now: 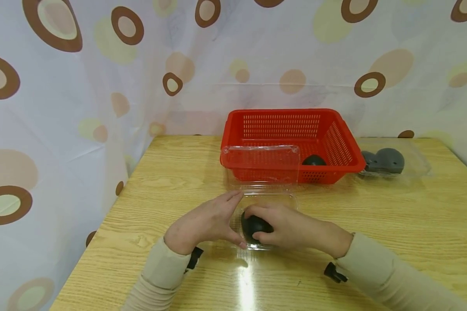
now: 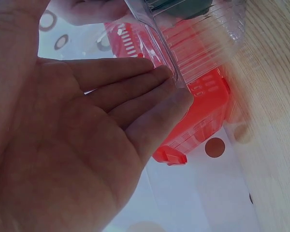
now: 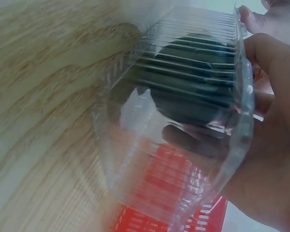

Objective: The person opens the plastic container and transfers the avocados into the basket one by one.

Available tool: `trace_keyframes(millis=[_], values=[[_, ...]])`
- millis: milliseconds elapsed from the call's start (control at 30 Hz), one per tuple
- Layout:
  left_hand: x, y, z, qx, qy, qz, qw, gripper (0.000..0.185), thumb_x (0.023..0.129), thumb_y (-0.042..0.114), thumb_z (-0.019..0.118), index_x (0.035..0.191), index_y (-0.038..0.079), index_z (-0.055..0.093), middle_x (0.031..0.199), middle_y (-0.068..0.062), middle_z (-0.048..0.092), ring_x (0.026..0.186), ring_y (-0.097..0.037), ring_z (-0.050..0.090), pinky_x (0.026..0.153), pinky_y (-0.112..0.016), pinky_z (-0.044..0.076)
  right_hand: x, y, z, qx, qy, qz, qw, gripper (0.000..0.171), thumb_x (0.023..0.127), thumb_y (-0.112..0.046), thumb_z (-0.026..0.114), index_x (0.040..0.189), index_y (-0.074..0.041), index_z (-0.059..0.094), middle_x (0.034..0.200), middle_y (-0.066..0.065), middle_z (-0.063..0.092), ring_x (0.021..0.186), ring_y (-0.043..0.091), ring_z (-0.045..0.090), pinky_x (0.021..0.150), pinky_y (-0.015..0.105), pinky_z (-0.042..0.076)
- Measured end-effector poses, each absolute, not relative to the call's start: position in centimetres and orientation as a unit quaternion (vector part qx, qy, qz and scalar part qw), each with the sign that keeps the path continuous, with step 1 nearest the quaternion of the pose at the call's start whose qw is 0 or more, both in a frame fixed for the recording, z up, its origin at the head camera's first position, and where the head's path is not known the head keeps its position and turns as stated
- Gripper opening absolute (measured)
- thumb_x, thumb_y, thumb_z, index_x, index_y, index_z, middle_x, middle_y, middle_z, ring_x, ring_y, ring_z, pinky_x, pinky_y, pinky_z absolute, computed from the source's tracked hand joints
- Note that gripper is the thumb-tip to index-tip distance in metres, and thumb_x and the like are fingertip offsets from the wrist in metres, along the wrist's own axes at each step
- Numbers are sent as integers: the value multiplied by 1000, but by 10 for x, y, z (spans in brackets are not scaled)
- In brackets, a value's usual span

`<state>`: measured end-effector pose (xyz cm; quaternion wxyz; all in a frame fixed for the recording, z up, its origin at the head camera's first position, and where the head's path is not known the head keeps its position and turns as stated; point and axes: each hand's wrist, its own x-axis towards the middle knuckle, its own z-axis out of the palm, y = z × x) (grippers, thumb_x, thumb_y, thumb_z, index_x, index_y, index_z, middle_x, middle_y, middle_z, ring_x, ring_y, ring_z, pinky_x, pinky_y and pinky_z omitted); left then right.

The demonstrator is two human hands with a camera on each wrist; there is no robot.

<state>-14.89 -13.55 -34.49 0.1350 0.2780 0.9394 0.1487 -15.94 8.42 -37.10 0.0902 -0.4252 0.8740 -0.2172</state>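
A clear plastic clamshell box point(image 1: 275, 199) lies on the wooden table with its lid point(image 1: 260, 162) standing up toward the basket. My right hand point(image 1: 288, 226) reaches into the box, fingers curled over a dark ball point(image 1: 253, 225) inside it. My left hand point(image 1: 210, 222) rests flat against the box's left side, fingers straight. In the left wrist view, the straight fingers point(image 2: 150, 92) touch the ribbed box wall point(image 2: 157, 46). Through the ribbed wall point(image 3: 150, 159) in the right wrist view, the dark ball point(image 3: 193, 92) shows with my right hand point(image 3: 270, 159) around it.
A red slatted basket point(image 1: 334, 142) stands just behind the box with one dark ball point(image 1: 314, 160) inside. To its right a second clear box point(image 1: 412, 162) holds dark balls point(image 1: 389, 160). A spotted curtain point(image 1: 62, 108) hangs behind and left of the table point(image 1: 159, 181).
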Motion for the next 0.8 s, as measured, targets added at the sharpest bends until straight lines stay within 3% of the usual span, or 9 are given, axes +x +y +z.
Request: trace_keyframes(millis=[267, 500, 800], values=[[-149, -136, -345, 277, 939, 150, 138, 118, 69, 55, 84, 157, 3, 23, 162, -13, 30, 149, -27, 32, 121, -39, 32, -161, 86, -372, -453, 863, -201, 94, 44, 87, -8, 60, 132, -8, 61, 141, 8, 58, 127, 25, 57, 104, 46, 49], [-148, -136, -345, 284, 937, 151, 134, 118, 70, 55, 84, 157, 2, 23, 161, -14, 30, 149, -27, 32, 121, -39, 32, -162, 85, -373, -442, 868, -199, 111, 46, 91, -20, 69, 135, -12, 59, 144, 5, 55, 129, 22, 55, 105, 44, 49], [-149, -136, -345, 281, 937, 154, 137, 119, 70, 55, 84, 157, 3, 22, 162, -13, 28, 149, -28, 31, 120, -40, 32, -167, 84, -380, -438, 865, -219, 110, 57, 87, -26, 77, 138, -11, 56, 143, 8, 54, 128, 27, 55, 103, 48, 49]])
